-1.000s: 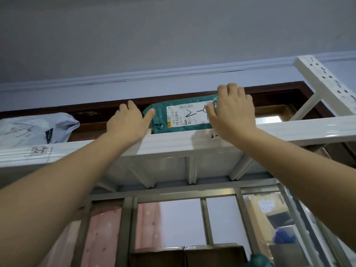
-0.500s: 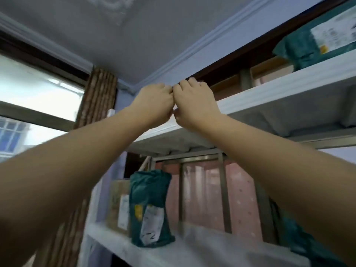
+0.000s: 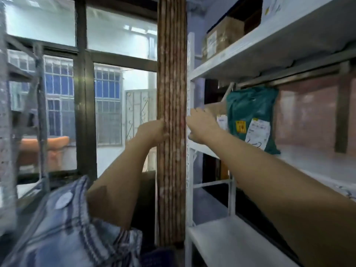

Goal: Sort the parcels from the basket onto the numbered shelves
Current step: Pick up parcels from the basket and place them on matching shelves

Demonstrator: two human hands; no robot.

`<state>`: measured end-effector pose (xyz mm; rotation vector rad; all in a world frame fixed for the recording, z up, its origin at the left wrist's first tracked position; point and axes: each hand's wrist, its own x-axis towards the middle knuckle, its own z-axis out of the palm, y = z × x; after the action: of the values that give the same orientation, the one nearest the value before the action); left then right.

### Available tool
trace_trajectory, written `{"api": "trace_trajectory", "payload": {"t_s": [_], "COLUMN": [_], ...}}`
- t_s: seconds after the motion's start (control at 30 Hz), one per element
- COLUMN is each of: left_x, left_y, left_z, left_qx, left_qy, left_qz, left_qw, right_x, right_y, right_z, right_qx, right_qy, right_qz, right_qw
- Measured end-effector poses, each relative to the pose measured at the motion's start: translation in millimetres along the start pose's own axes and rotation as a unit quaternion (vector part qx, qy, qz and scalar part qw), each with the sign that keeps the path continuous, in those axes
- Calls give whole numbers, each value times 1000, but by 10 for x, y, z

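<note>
Both hands are empty. The left hand (image 3: 154, 132) is curled loosely in front of the brown curtain (image 3: 171, 112). The right hand (image 3: 201, 125) is half open by the white shelf post (image 3: 190, 93). Just past it, a green parcel (image 3: 252, 116) stands on the shelf (image 3: 317, 162), probably so its label shows. No basket is in view.

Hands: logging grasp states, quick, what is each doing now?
Left hand: empty, fingers curled, beside the curtain.
Right hand: open, empty, at the shelf post.
</note>
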<state>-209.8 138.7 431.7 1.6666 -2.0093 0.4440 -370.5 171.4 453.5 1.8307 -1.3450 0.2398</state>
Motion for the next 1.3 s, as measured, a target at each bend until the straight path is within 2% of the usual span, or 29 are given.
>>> {"api": "trace_trajectory", "payload": {"t_s": [0.13, 0.33, 0.53, 0.63, 0.73, 0.83, 1.0, 1.3], "left_x": [-360, -898, -1076, -992, -850, -771, -753, -605], "left_y": [-475, -1022, -1516, -1699, -1882, -2027, -2281, -2963], "left_z": [671, 1650, 2642, 3064, 3530, 3991, 4641, 5566], "left_qx": [-5, 1, 3, -4, -24, -53, -93, -135], "left_qy": [-71, -125, -235, -278, -334, -384, -428, -507], "left_qz": [-12, -20, -71, -92, -128, -176, -249, -274], "left_qw": [997, 992, 969, 956, 934, 905, 864, 806], "right_x": [-53, -237, -324, -182, 12, 154, 314, 565], "right_y": [-583, -1277, -1859, -2114, -2290, -2408, -2608, -3234], "right_z": [568, 1527, 2587, 3009, 3444, 3958, 4738, 5609], "right_qx": [60, 136, 160, 216, 263, 253, 248, 252], "right_qy": [-58, -194, -318, -365, -392, -435, -516, -581], "right_qz": [-48, -76, -112, -110, -108, -119, -126, -122], "right_qw": [995, 969, 928, 899, 875, 856, 810, 764]}}
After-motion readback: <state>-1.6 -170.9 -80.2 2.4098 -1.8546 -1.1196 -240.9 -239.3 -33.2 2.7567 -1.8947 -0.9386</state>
